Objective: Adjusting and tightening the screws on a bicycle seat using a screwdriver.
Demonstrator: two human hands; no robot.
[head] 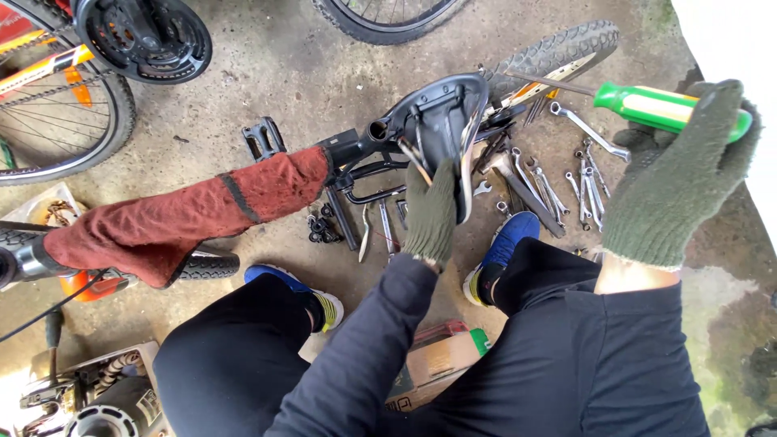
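My left hand point(430, 212), in a dark green knit glove, grips the underside rails of an upturned black bicycle saddle point(441, 113). The saddle sits on a black seat post and frame tube point(356, 150) that is partly wrapped in a red cloth point(186, 214). At the upper right my right hand point(676, 182), also gloved in green, holds a screwdriver with a green and yellow handle point(647, 105). Its metal shaft point(546, 81) points left toward the saddle and stops a little short of it.
Several wrenches point(587, 174) lie spread on the concrete by a knobby tyre point(558, 53). A black pedal point(263, 139) and small black parts point(322, 226) lie on the floor. A crank and chainring point(146, 36) and a spoked wheel point(57, 113) fill the upper left. My blue shoes point(510, 239) rest below the saddle.
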